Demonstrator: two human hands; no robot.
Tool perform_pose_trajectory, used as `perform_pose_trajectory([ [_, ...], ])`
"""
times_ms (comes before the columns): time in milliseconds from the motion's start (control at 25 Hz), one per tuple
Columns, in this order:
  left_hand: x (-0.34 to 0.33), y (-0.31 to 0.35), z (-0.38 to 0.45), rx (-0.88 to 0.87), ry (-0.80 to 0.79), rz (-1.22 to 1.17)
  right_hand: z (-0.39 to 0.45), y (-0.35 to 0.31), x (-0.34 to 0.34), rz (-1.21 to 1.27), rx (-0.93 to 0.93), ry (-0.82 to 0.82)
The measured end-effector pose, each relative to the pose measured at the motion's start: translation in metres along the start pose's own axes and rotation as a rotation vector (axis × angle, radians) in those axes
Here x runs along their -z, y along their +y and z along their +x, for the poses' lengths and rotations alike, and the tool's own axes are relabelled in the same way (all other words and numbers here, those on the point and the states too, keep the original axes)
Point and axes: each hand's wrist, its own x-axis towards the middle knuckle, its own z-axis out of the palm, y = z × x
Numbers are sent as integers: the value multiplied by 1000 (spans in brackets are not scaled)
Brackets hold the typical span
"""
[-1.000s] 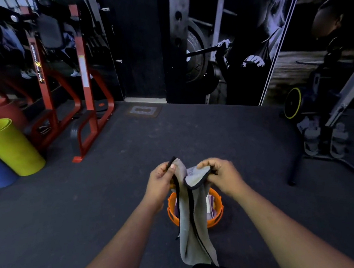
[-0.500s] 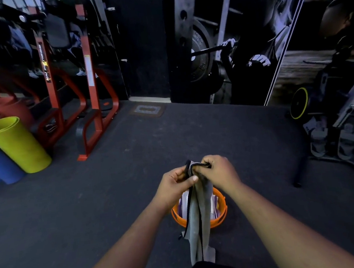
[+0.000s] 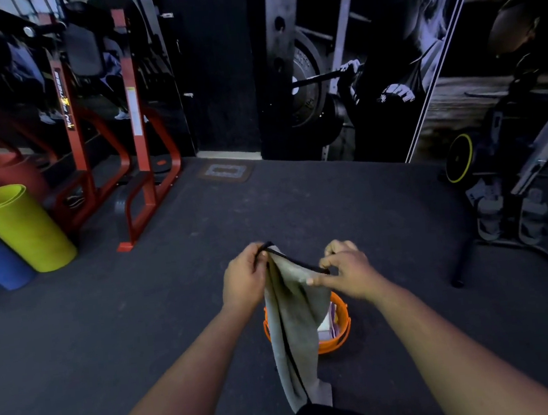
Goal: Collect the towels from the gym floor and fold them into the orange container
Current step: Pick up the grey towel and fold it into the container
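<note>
Fingers: left hand (image 3: 243, 279) and right hand (image 3: 346, 269) each pinch the towel's (image 3: 293, 322) top hem.
Towel: hangs lengthwise, straight down from both hands.
Bucket (image 3: 341, 329): directly beneath, nearer right hand.

One head-worn wide-angle camera looks forward and down from standing height, close over both forearms, across the dark floor (image 3: 349, 206) toward the far wall mural (image 3: 369, 64).
</note>
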Motion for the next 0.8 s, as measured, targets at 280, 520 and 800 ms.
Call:
perform_pose_trajectory([
  [280,22,2,35,87,232,218,-26,25,9,-421,-137,-283],
  [520,6,-10,52,520,180,-534,-20,23,44,-219,-307,277],
  [800,40,53,80,-130,-318,59,-7,6,118,901,-212,521],
])
